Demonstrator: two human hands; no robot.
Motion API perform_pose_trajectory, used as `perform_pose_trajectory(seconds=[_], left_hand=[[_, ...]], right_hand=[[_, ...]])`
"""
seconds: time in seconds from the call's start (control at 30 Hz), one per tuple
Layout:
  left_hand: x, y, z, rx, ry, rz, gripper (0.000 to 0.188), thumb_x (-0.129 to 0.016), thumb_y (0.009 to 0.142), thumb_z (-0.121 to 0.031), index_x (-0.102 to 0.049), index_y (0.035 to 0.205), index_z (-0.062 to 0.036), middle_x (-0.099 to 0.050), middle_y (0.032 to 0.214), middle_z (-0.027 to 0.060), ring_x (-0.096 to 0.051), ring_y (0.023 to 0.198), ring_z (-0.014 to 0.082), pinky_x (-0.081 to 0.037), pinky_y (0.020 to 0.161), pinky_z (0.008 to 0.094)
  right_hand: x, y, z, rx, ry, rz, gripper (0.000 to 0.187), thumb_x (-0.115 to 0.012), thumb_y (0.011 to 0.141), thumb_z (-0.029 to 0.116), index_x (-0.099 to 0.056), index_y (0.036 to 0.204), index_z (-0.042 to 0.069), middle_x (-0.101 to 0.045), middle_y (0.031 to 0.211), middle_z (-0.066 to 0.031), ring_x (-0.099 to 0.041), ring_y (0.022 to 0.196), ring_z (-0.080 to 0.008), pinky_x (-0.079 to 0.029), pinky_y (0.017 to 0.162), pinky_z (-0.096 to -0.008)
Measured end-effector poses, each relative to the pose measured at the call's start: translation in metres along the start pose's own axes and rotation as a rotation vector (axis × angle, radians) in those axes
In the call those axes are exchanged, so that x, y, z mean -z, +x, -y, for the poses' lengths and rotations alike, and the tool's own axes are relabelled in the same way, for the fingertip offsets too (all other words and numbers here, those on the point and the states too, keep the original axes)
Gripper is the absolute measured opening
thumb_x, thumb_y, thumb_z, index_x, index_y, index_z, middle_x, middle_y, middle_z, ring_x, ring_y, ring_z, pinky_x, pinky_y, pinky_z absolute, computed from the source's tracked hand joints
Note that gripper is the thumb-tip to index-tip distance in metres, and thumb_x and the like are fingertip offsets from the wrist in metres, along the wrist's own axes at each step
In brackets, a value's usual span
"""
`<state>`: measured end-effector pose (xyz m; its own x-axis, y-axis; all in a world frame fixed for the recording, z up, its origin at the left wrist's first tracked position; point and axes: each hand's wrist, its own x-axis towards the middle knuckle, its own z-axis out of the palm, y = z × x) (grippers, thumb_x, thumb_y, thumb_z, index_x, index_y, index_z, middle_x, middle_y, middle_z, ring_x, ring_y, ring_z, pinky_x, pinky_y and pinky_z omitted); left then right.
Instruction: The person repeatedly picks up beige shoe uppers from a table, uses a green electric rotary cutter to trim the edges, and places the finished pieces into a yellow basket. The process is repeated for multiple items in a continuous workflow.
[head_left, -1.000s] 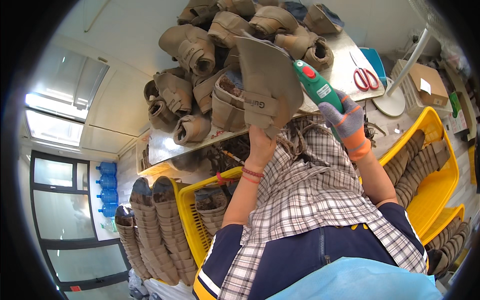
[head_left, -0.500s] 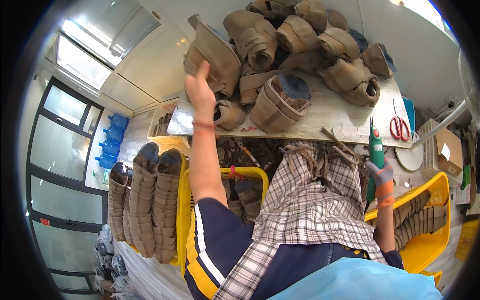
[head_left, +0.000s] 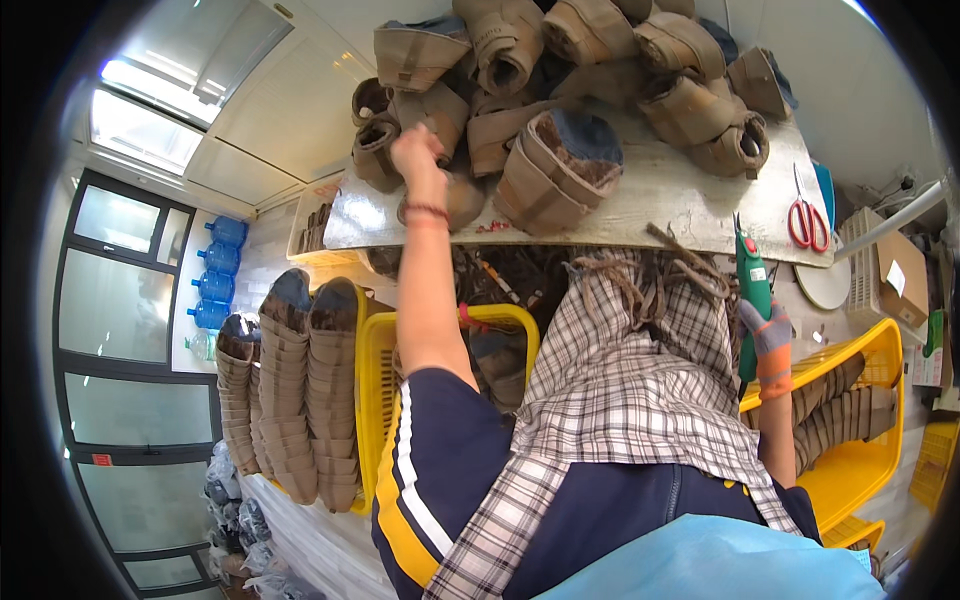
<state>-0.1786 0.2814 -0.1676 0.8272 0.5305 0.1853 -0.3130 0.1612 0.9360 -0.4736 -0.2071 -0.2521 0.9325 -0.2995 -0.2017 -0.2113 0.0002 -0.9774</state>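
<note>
Nested tan stacks (head_left: 332, 400), centre left, seem done; a loose pile (head_left: 610, 85), upper centre, remains. Right grip (head_left: 768, 338) clasps a green tool (head_left: 756, 280); left grip (head_left: 419, 156), state indiscernible.

The top edge cuts off the pile of brown shoe uppers (head_left: 590, 30) at upper centre, and the lower edge cuts off the light blue cloth (head_left: 700, 560). The left hand (head_left: 420, 158) covers part of one upper (head_left: 432, 105), whether touching cannot be told, while the gloved right hand (head_left: 768, 340) hides the middle of the green tool (head_left: 755, 278). Red specks (head_left: 492, 227) on the counter (head_left: 650, 215) are too small to identify.
</note>
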Motion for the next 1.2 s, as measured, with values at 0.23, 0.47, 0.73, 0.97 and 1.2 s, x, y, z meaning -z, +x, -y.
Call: perform_pose_trajectory(seconds=[0.23,0.47,0.73,0.97,1.2], left_hand=[[0.018,-0.170,0.076,0.476,-0.063,0.097,0.029,-0.076,0.080,-0.026,-0.063,0.097,-0.0073,-0.064,0.089,0.0059,-0.060,0.079,0.0202,-0.046,0.069,0.0345],[-0.043,-0.195,0.058,0.067,-0.089,0.455,0.025,-0.070,0.079,0.004,-0.063,0.103,-0.0006,-0.067,0.102,0.0046,-0.061,0.092,0.0139,-0.048,0.083,0.0310],[-0.038,-0.203,-0.038,-0.214,-0.085,0.439,0.040,-0.071,0.083,-0.004,-0.058,0.120,-0.0039,-0.063,0.117,0.0066,-0.060,0.103,0.0179,-0.048,0.089,0.0320],[0.019,-0.150,-0.088,0.667,-0.905,0.427,0.035,-0.046,0.098,-0.013,-0.047,0.129,0.0037,-0.053,0.131,0.0198,-0.051,0.122,0.0341,-0.040,0.104,0.0525],[0.022,-0.162,-0.099,0.866,-1.071,0.514,0.034,-0.045,0.098,-0.011,-0.047,0.128,0.0053,-0.053,0.131,0.0219,-0.051,0.122,0.0338,-0.040,0.104,0.0510]], right_hand=[[-0.006,0.005,0.000,0.109,-0.069,-0.067,0.027,-0.071,0.085,0.020,-0.061,0.102,0.002,-0.057,0.070,0.0029,-0.048,0.054,-0.0045,-0.038,0.047,-0.0208],[-0.018,-0.003,0.006,0.059,-0.034,-0.001,0.032,-0.075,0.082,0.022,-0.061,0.102,0.001,-0.054,0.066,0.0026,-0.044,0.049,-0.0039,-0.037,0.046,-0.0201],[-0.008,0.002,0.018,0.302,-0.298,-0.037,0.050,-0.078,0.078,0.027,-0.059,0.116,0.001,-0.068,0.091,-0.0058,-0.061,0.077,-0.0093,-0.051,0.070,-0.0254],[-0.027,0.001,0.055,0.801,-0.552,-0.045,0.064,-0.086,0.065,0.030,-0.060,0.117,0.004,-0.068,0.090,-0.0157,-0.067,0.076,-0.0284,-0.053,0.067,-0.0333],[-0.042,0.012,0.077,1.224,-0.681,-0.114,0.069,-0.087,0.060,0.031,-0.060,0.117,0.003,-0.067,0.083,-0.0126,-0.064,0.067,-0.0278,-0.052,0.062,-0.0348]])
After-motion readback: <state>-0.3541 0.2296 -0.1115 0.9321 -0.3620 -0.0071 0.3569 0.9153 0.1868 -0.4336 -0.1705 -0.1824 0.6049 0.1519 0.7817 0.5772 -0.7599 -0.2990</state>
